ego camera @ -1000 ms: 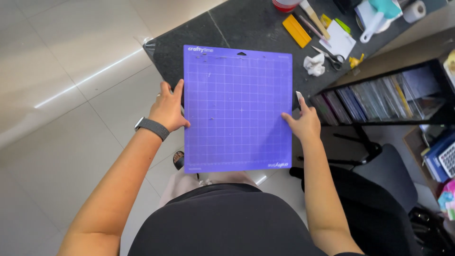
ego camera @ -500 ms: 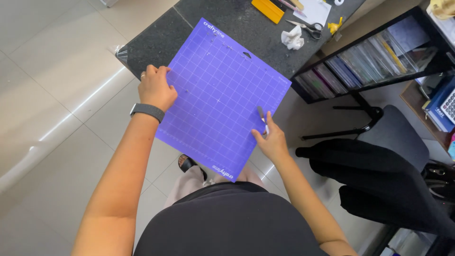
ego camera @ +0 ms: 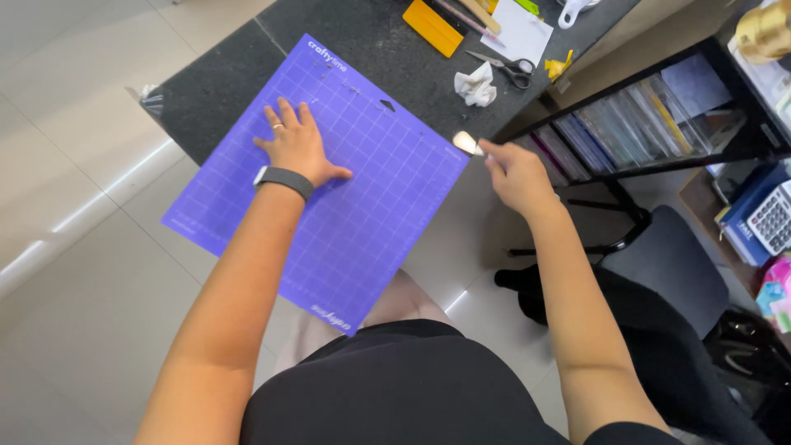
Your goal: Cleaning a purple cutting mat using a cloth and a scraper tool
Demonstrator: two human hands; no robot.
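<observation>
A: Left hand [ego camera: 298, 147], fingers spread, palm flat on the purple mat [ego camera: 321, 177]; a dark band sits on the wrist. Where does the mat lie?

B: Its far part rests on the dark counter [ego camera: 371, 37]; its near part overhangs the pale floor [ego camera: 74, 165] toward the person's lap.

A: Right hand [ego camera: 515, 173]?

B: Raised beside the mat's right edge, fingers closed in a pinch on a small pale scrap [ego camera: 466, 142], possibly a peeled offcut; the view is too small to tell.

A: Progress?

B: Judging from the grid, the mat looks nearly bare, with a few small bits near its far edge, so most clearing appears done and those bits remain.

A: Surroundings?

B: On the counter: a yellow scraper [ego camera: 434, 26], scissors [ego camera: 511, 67], a crumpled tissue [ego camera: 477, 85], white paper [ego camera: 521, 29]. To the right, a black shelf [ego camera: 659, 124] of flat sleeves and a dark chair [ego camera: 659, 272].
</observation>
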